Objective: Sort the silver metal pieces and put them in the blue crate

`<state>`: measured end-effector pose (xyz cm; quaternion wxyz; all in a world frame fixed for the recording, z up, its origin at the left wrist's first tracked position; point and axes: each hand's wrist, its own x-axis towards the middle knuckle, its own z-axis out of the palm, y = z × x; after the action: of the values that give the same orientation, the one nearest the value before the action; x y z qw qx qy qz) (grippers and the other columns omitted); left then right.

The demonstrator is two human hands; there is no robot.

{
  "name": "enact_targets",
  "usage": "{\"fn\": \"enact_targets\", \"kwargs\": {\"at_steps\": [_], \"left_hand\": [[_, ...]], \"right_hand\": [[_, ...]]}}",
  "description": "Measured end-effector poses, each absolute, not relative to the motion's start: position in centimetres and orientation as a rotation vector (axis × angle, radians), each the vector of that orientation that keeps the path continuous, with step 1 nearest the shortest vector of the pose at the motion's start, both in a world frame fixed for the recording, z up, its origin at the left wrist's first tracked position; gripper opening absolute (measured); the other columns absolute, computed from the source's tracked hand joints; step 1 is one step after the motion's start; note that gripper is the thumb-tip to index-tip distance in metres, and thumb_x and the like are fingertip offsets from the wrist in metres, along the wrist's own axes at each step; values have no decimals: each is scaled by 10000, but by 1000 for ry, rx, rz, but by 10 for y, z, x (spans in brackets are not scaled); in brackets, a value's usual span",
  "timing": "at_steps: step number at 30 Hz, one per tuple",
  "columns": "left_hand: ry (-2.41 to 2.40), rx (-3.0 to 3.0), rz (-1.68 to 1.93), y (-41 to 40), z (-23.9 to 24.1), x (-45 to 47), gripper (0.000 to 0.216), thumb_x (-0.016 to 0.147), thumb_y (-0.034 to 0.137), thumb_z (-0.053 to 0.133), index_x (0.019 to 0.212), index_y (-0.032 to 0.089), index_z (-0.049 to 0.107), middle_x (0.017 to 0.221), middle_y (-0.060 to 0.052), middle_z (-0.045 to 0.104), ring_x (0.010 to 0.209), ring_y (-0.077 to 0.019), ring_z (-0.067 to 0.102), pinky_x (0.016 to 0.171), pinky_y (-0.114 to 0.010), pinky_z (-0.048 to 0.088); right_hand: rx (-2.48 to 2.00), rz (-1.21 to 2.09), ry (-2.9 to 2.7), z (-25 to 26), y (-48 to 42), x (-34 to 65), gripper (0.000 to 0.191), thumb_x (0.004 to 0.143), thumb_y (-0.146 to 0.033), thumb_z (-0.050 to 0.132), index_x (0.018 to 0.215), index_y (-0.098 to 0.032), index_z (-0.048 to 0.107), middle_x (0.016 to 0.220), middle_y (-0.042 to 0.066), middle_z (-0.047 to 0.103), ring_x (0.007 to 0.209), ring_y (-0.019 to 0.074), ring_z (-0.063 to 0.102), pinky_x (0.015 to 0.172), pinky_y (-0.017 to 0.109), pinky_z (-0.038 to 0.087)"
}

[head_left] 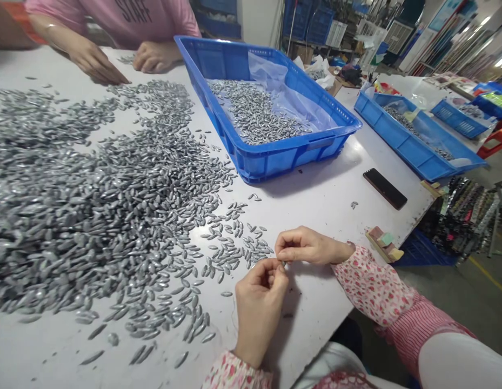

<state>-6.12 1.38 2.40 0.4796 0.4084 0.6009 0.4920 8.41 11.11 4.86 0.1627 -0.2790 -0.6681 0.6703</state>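
- The left hand (259, 308) is closed narrow, its fingertips curled toward the right hand (311, 247), close to the front right edge of the desk.
- The right hand is also narrow, with thumb and forefinger pinched. A small grey metal piece (283, 263) is held between the fingertips of both hands; it is largely hidden, so its exact shape cannot be told.
- A pink floral sleeve (372, 286) is rested along the desk's right edge.
- A spread of oval grey metal pieces (113, 216) is laid across the left half of the white desk (315, 200), with strays reaching the front edge.
- A blue plastic crate (291, 162) is placed at the far edge, lined with a clear plastic liner (267, 67) and partly filled with similar pieces (251, 111).
- A black phone (384, 188) is laid near the right edge, and a second blue crate (413, 146) stands beyond it.
- A co-worker's hands (94, 62) are placed at the far left edge.
- Risk: the piece could slip from the fingertips, since the grip area is very small.
- Risk: strays could be knocked off the front edge by a sleeve or forearm.
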Motion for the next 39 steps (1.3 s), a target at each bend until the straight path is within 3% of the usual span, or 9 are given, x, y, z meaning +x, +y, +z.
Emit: {"fn": "enact_targets", "kwargs": {"at_steps": [16, 32, 39], "left_hand": [[1399, 1000, 1223, 9, 21, -61, 295, 859, 416, 603, 848, 137, 699, 635, -13, 598, 556, -130, 493, 525, -213, 420], [1391, 888, 1153, 13, 22, -62, 271, 793, 411, 608, 720, 151, 619, 581, 21, 492, 516, -107, 409, 470, -193, 350], [1413, 828, 1163, 11, 22, -60, 288, 801, 442, 619, 754, 157, 626, 557, 43, 450, 485, -99, 378, 445, -188, 327]], "right_hand": [[-813, 2070, -1676, 43, 111, 88, 256, 891, -365, 650, 870, -115, 599, 741, -15, 556, 673, 82, 487, 650, 220, 388], [-747, 1867, -1928, 46, 111, 87, 185, 917, -297, 607, 869, -118, 601, 755, -9, 581, 683, 85, 510, 656, 217, 418], [-782, 1888, -1842, 48, 108, 84, 278, 895, -395, 633, 846, -125, 587, 732, -11, 573, 665, 89, 509, 653, 229, 434]]}}
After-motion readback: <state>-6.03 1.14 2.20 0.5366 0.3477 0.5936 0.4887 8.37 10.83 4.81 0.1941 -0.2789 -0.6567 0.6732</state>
